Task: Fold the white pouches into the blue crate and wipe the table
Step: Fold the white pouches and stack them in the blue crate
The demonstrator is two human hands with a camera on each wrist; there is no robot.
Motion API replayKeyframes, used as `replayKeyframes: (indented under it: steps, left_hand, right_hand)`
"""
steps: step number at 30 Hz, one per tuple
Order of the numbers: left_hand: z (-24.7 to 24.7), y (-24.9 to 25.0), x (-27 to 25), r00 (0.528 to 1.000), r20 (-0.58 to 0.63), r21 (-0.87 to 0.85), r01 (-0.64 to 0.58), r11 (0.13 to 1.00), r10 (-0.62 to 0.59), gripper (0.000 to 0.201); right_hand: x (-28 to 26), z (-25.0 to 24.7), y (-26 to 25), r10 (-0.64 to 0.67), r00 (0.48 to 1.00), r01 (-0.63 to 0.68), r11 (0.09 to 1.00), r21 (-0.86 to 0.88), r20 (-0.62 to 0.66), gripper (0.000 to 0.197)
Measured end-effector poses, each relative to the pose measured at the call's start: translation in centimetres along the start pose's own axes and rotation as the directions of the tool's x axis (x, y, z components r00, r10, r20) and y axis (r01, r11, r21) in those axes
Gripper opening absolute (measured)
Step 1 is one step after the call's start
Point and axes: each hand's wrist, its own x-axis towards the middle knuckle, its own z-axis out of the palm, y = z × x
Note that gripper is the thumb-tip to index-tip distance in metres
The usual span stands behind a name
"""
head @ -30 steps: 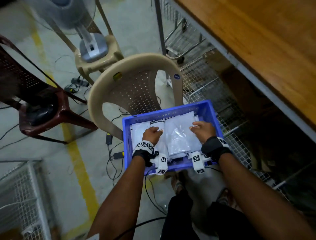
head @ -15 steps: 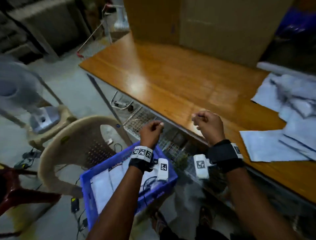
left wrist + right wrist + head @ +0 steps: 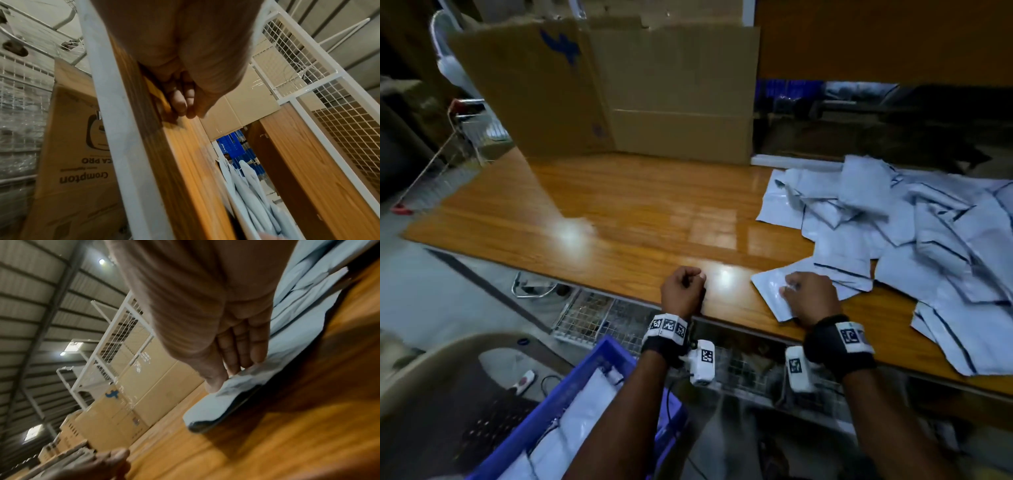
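A loose pile of white pouches [image 3: 911, 222] covers the right half of the wooden table [image 3: 619, 212]. My right hand [image 3: 808, 298] lies on the nearest white pouch [image 3: 770, 291] at the front edge. In the right wrist view its thumb and fingers [image 3: 242, 356] pinch the crumpled corner of this pouch [image 3: 236, 394]. My left hand [image 3: 683, 291] is a curled fist at the table's front edge and holds nothing; its fingers [image 3: 180, 102] are tucked in against the wood. The blue crate [image 3: 599, 363] sits low at the left below the table, with folded pouches [image 3: 582, 411] inside.
A tall cardboard box [image 3: 671, 85] stands at the back of the table. A beige plastic chair [image 3: 431, 377] carries the crate. Wire racks [image 3: 592, 315] and another carton [image 3: 72, 162] sit under the table. Bare wood lies between the box and my hands.
Both hands left the crate and rose to the table. My right hand has come down on the nearest pouch; my left fist has reached the table edge. The view swung up from the crate.
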Motion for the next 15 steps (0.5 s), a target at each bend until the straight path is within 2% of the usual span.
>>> replayKeyframes:
  steps: [3,5,7,9,11,13,15]
  left_hand:
    - [-0.7,-0.4,0.1,1.000,0.009,-0.019,-0.026,0.999,0.026,0.006]
    - [-1.4,-1.2,0.6,1.000,-0.005,-0.030,-0.027,0.999,0.027,0.014]
    - [-2.3,-1.8,1.1,0.999,-0.031,-0.026,-0.019,0.999,0.018,0.028]
    - [-2.9,-1.5,1.1,0.999,-0.022,-0.012,-0.034,0.999,0.033,0.041]
    - [-2.9,-0.9,1.2,0.997,0.023,0.046,-0.074,0.996,0.073,0.052]
    - [-2.0,-0.2,1.3,0.990,0.096,0.156,-0.117,0.981,0.103,0.064]
    - [-0.9,0.5,1.3,0.988,0.122,0.339,-0.127,0.932,0.090,0.074]
  right_hand:
    - [-0.5,1.5,-2.7,-0.097,0.995,0.095,0.994,0.048,0.036,0.022]
    - [-0.7,2.9,-4.8,-0.205,0.976,0.188,0.963,0.191,0.074,0.011]
    - [-1.0,4.2,-6.7,-0.298,0.946,0.254,0.925,0.282,0.128,0.023]
    - [-1.3,4.7,-7.6,-0.342,0.931,0.276,0.890,0.362,0.130,0.027]
    - [-1.4,4.3,-7.4,-0.302,0.952,0.252,0.863,0.438,0.049,0.029]
    - [-1.4,3.2,-6.2,-0.173,0.984,0.172,0.846,0.504,-0.046,0.028]
    - [-1.3,1.5,-4.6,-0.021,0.991,0.084,0.862,0.499,-0.132,0.022]
